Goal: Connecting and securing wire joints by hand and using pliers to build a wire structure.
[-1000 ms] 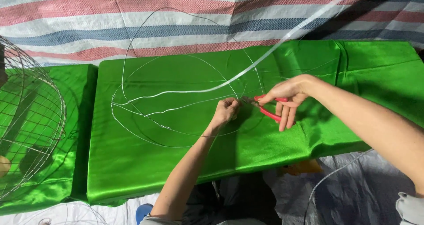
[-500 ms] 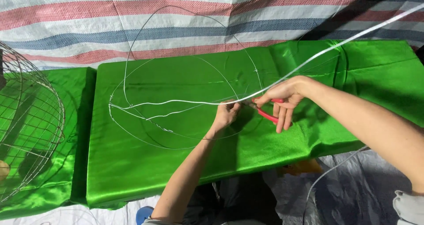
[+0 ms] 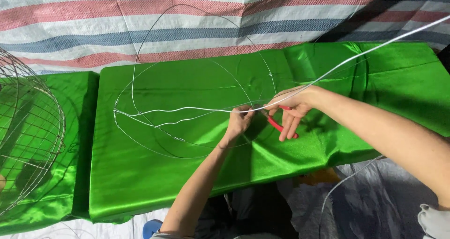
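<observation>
A round wire cage [image 3: 28, 136] stands far left, well apart from both hands. The left hand [image 3: 240, 122] pinches the wire frame [image 3: 140, 112] on the green cloth [image 3: 187, 182]. Just beside its fingertips, the right hand [image 3: 288, 110] grips red-handled pliers [image 3: 277, 125], a long wire [image 3: 365, 54] running off beyond its knuckles.
</observation>
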